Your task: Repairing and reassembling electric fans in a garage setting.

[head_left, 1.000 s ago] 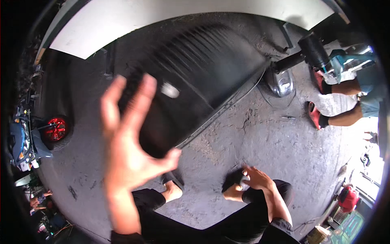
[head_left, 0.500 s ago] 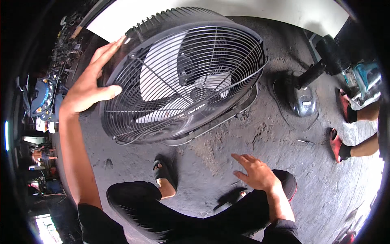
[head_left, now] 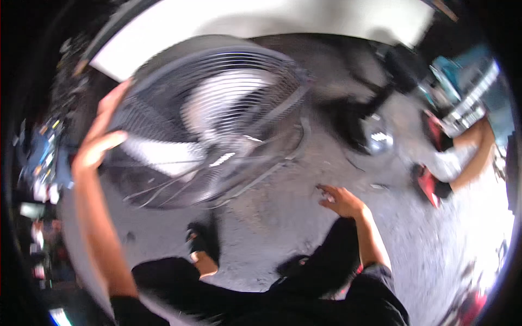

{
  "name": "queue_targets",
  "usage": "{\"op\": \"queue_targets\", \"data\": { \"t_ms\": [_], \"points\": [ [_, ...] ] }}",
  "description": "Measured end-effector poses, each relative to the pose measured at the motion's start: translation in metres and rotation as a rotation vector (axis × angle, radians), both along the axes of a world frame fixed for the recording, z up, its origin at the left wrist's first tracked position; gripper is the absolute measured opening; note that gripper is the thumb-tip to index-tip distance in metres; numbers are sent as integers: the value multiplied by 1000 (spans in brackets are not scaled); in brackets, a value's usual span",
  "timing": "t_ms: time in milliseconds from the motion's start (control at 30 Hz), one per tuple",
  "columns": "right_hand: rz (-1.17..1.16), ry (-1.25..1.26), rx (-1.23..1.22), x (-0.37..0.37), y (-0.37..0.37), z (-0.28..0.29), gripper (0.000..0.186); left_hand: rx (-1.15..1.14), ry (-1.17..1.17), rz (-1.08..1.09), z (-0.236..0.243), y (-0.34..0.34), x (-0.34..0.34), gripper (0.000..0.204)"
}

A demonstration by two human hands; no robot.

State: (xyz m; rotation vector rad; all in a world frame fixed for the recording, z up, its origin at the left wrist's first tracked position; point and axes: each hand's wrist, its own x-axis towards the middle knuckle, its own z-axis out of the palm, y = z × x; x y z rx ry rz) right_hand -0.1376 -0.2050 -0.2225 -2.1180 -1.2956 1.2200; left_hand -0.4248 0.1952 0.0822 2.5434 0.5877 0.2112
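A large black drum fan [head_left: 222, 159] with a round wire grille and pale blades stands before me, its face tilted up. At its left edge, my left hand [head_left: 100, 136] grips the housing. The thumb lies along the front of the rim, and the fingers reach back over the drum's side. Below the fan runs its dark tube stand [head_left: 255, 187], resting on the floor. My right hand [head_left: 343, 202] hovers apart from the fan, above my right knee, with loosely bent fingers and nothing in them. Motion blur softens the fan and my left hand.
A black device on a rounded base [head_left: 376, 135] stands on the dirty dark floor [head_left: 261, 217] right of the fan. Another person's feet in red slippers [head_left: 427, 185] are farther right, near a teal tool [head_left: 447, 81]. A white panel [head_left: 304, 19] lies behind the fan.
The fan has shifted and tilted in my left hand, and its blades sit at a different angle. My right hand has moved forward. The whole view has swung slightly.
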Motion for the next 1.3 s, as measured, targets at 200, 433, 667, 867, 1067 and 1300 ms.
{"op": "queue_targets", "data": {
  "t_ms": [200, 433, 667, 867, 1067, 1300],
  "points": [
    [-400, -488, -153, 125, -67, -140, 48, 77, -25, 60, 13, 10, -16, 103],
    [-391, -1036, -511, 155, -190, -251, 33, -624, -246, 280, -3, 20, 1, 88],
    [-155, -941, -520, 175, -198, -246, 27, -801, -390, 260, -10, 26, -11, 76],
    [-609, -329, 118, 155, -156, -187, 22, -629, -357, 306, -4, 21, -17, 66],
    [-692, 232, 395, 91, -49, -63, 23, -495, -348, 317, 2, 13, -15, 62],
    [-481, -117, 550, 21, 48, -19, 27, -399, -367, 305, -8, 24, -15, 59]
  ]
}}
